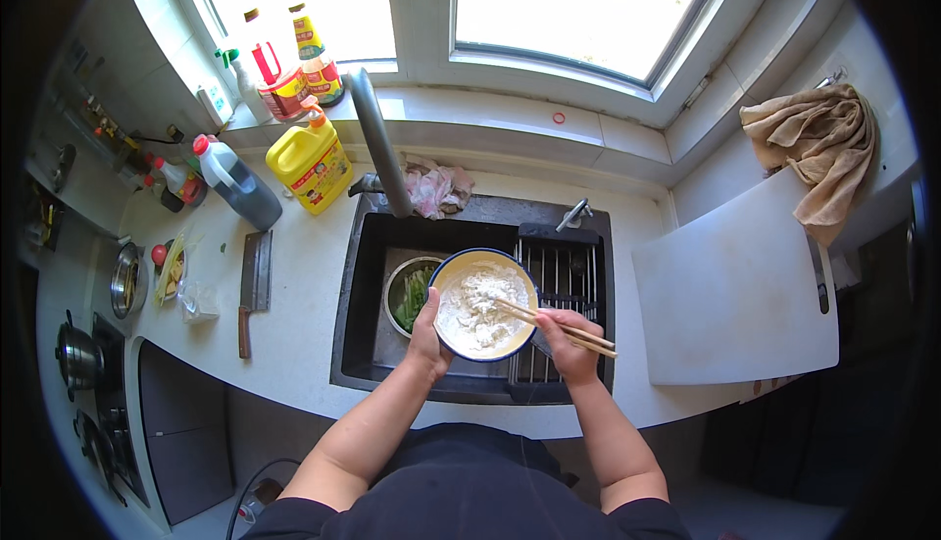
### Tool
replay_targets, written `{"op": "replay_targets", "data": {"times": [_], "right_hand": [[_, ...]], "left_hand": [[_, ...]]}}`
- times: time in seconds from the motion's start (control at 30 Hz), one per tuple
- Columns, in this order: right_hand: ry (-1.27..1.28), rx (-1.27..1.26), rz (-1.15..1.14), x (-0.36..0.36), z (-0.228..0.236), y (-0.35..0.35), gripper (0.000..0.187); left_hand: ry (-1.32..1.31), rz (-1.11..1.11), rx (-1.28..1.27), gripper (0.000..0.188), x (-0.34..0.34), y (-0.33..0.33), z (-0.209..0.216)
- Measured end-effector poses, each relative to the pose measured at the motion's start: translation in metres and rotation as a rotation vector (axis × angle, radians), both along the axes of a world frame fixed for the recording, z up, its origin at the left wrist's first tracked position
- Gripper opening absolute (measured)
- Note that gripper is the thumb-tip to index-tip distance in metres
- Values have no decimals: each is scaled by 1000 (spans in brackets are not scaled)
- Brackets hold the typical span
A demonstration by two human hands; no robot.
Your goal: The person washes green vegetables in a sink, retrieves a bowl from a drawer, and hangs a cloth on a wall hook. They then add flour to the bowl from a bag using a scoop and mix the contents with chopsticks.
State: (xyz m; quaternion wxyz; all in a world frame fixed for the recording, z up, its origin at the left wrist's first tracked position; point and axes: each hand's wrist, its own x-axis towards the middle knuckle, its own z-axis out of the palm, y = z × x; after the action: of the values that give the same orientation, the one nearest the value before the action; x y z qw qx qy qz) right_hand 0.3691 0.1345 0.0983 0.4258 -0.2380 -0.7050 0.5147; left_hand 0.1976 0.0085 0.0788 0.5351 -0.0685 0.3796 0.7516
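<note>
Over the dark sink (365, 275), my left hand (427, 336) grips the left side of a yellow bowl with a blue rim (529, 280). White, lumpy flour (478, 307) covers the bowl's inside. My right hand (570, 341) is closed around a pair of wooden chopsticks (588, 338), whose tips reach into the flour. Behind my left hand, down in the sink, sits a metal bowl of green leafy vegetables (413, 297), partly hidden by the yellow bowl. A drying rack of metal bars (562, 270) lies in the sink's right half.
A grey faucet (380, 143) arches over the sink. Left on the counter lie a cleaver (257, 280), a yellow jug (312, 166) and a dark-liquid bottle (240, 187). Pots (78, 354) stand by the stove. On the right are a white cutting board (730, 285) and a hanging brown cloth (816, 143).
</note>
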Motion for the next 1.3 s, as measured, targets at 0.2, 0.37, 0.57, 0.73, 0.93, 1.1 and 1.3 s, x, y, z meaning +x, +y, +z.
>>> {"op": "replay_targets", "data": {"times": [0.2, 0.37, 0.57, 0.73, 0.93, 1.1, 1.3], "right_hand": [[-62, 208, -72, -7, 17, 9, 7], [-132, 337, 90, -15, 16, -26, 11], [-133, 288, 202, -12, 57, -37, 8], [-69, 55, 57, -10, 13, -13, 6], [-42, 47, -11, 2, 40, 10, 9], [-154, 122, -14, 4, 32, 22, 7], [-278, 202, 111, -2, 49, -8, 6]], "left_hand": [[2, -30, -21, 67, 4, 1, 10], [5, -32, 23, 66, 4, 6, 5], [23, -5, -23, 65, 2, 6, 4], [36, -6, -9, 64, 2, 5, 13], [11, -33, -20, 65, -1, -1, 9], [7, -36, -18, 65, -1, -2, 8], [3, 96, 47, 65, -12, 5, -3]]}}
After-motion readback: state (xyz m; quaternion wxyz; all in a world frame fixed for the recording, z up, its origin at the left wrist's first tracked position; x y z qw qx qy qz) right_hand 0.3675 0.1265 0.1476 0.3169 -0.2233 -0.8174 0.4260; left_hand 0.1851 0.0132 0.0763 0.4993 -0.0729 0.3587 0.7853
